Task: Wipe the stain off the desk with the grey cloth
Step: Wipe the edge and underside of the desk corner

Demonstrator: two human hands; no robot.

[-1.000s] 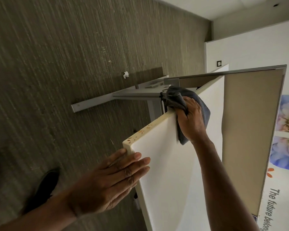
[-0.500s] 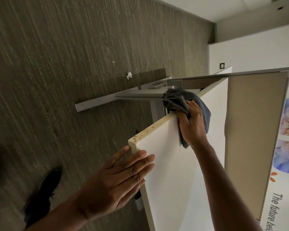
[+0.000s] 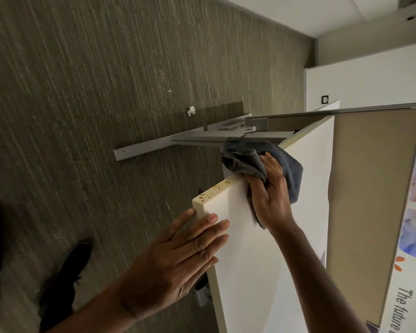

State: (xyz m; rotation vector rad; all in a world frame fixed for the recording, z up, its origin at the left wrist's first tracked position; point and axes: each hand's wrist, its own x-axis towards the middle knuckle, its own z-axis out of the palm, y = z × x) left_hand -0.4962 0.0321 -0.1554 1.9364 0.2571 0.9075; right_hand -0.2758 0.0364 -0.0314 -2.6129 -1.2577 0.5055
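Observation:
The view is tilted sideways. A white desk [image 3: 274, 248] runs from the bottom up to the middle. Brown stain specks [image 3: 214, 188] dot its narrow cream edge near the corner. My right hand [image 3: 271, 195] presses the bunched grey cloth [image 3: 245, 159] against that edge, just past the specks, with part of the cloth draped over the desk top. My left hand [image 3: 178, 258] lies flat with fingers spread on the desk corner, holding nothing.
A beige partition panel [image 3: 370, 200] stands along the desk's far side. Grey metal desk legs [image 3: 154, 147] stretch over the striped carpet [image 3: 82, 116]. A scrap of white paper [image 3: 191, 111] lies on the carpet. A black shoe [image 3: 65, 272] shows at lower left.
My right hand has slid the cloth a little along the desk edge toward the stained corner. The left hand stays flat on the corner. The camera has shifted slightly.

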